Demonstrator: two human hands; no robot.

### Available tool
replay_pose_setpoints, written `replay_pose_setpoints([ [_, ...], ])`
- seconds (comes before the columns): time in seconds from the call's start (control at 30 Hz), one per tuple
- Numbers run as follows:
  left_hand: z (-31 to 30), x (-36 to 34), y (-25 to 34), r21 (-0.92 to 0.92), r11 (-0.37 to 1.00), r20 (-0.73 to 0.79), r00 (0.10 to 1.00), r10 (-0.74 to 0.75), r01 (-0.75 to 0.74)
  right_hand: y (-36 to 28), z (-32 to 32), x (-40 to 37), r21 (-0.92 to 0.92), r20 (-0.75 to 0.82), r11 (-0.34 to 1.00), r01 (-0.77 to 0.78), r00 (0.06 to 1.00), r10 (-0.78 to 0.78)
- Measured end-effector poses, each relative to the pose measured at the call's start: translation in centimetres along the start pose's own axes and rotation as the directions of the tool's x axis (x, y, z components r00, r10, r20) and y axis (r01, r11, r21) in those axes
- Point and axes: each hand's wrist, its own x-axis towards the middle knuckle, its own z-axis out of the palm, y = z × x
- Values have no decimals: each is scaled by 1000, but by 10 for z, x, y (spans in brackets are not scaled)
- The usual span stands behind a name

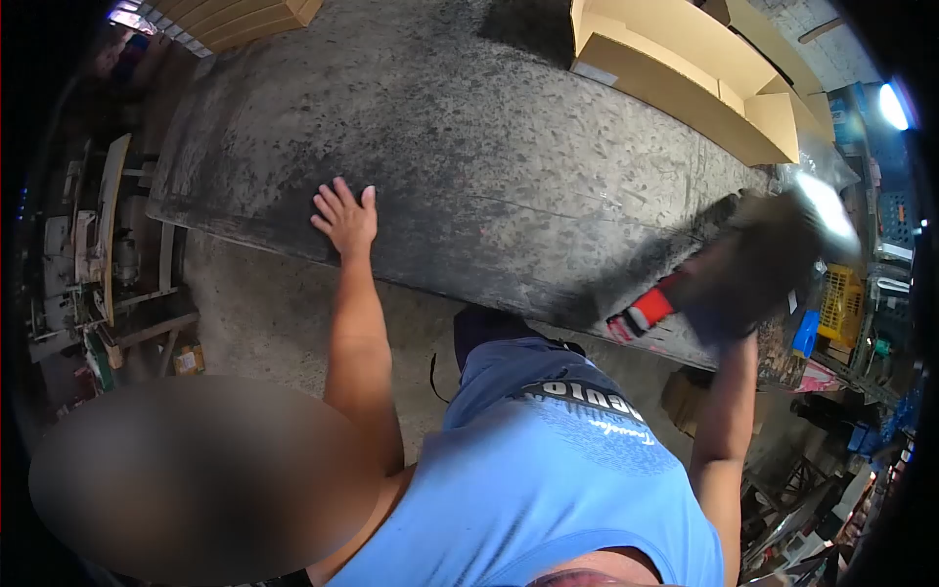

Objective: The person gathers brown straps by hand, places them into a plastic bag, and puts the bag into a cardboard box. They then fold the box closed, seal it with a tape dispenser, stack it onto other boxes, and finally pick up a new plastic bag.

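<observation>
My left hand (347, 223) lies palm down on the dark, scuffed worktable (469, 166), near its front edge, fingers spread and nothing in them. On the right, my right hand (732, 335) reaches over the same table, but a dark blurred patch covers its fingers. Beside that patch a red thing with black and pale bands (648, 309) sticks out to the left, close to the table's front edge. Whether my right hand holds it, I cannot tell.
An open cardboard box (685, 93) stands at the back right of the table, with stacked cardboard (230, 20) at the back left. A yellow crate (839, 303) and shelves are at the right. Machinery (122, 259) stands on the left beyond the table.
</observation>
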Motion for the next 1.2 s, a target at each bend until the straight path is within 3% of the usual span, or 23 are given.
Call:
replay_pose_setpoints([
  [0.03, 10, -1, 16, -35, 999, -14, 999, 33, -33, 30, -42, -24, -434, -82, 897, 86, 988, -135],
  [0.07, 7, -13, 42, 51, 987, -36, 987, 157, -155, 42, -84, -34, -789, -91, 606, 103, 955, -281],
  [0.1, 12, -26, 62, 33, 982, -25, 982, 186, -185, 23, -115, -24, -808, -78, 581, 97, 960, -268],
  [0.13, 17, -41, 87, 48, 917, 21, 918, 397, -397, -5, -146, -10, -497, -423, 867, -25, 879, -217],
  [0.17, 22, -60, 115, 50, 797, 61, 799, 599, -602, -22, -174, -11, -94, -695, 995, -41, 718, -37],
  [0.33, 57, -208, 221, -16, 258, 112, 254, 961, -966, -49, -326, -149, -189, -773, 958, -216, 634, -10],
  [0.4, 68, -280, 242, -35, 26, 158, 21, 987, -999, -104, -332, -179, -179, -819, 948, -264, 574, 5],
  [0.47, 74, -342, 251, -110, -253, 199, -270, 942, -961, -105, -414, -273, -157, -866, 938, -310, 500, 21],
  [0.5, 88, -369, 252, -241, -418, 140, -458, 878, -876, -119, -419, -291, -140, -886, 935, -326, 463, 28],
  [0.57, 92, -401, 255, -631, -434, 117, -632, 766, -643, -147, -402, -288, -104, -919, 933, -345, 393, 43],
  [0.6, 70, -403, 259, -531, -536, -94, -584, 806, -656, -155, -415, -308, -85, -933, 933, -349, 356, 48],
  [0.63, 55, -399, 273, -523, -503, -173, -492, 853, -688, -157, -423, -315, -58, -946, 935, -349, 319, 60],
  [0.7, 56, -374, 301, -512, -167, -220, -60, 974, -842, -162, -419, -341, -119, -919, 856, -503, 382, 97],
  [0.73, 75, -352, 311, -306, 73, -216, 144, 966, -949, -163, -421, -356, -115, -924, 851, -512, 369, 97],
  [0.77, 79, -340, 319, -207, 359, -72, 380, 922, -910, -162, -422, -373, -269, -905, 723, -637, 423, 36],
  [0.8, 90, -325, 326, -118, 479, 47, 477, 878, -870, -157, -423, -385, -409, -875, 559, -721, 484, -15],
  [0.83, 84, -329, 336, -113, 475, 20, 476, 879, -873, -148, -417, -393, -381, -886, 583, -717, 463, -10],
  [0.9, 76, -344, 341, 40, 316, 163, 319, 934, -948, -137, -400, -418, -276, -932, 589, -760, 360, 28],
  [0.97, 67, -384, 361, 52, 138, 268, 147, 952, -989, -117, -394, -437, -223, -944, 611, -759, 326, 60],
  [1.03, 83, -423, 382, -5, -91, 252, -89, 964, -996, -94, -392, -465, -175, -949, 632, -755, 301, 96],
  [1.1, 86, -458, 407, -169, -382, 193, -411, 891, -909, -73, -396, -502, 5, -938, 705, -709, 242, 249],
  [1.17, 84, -473, 447, -472, -591, 102, -706, 701, -655, -56, -397, -517, 127, -917, 704, -699, 189, 352],
  [1.2, 86, -472, 477, -544, -626, -23, -735, 677, -559, -48, -398, -521, 168, -916, 719, -675, 162, 366],
])
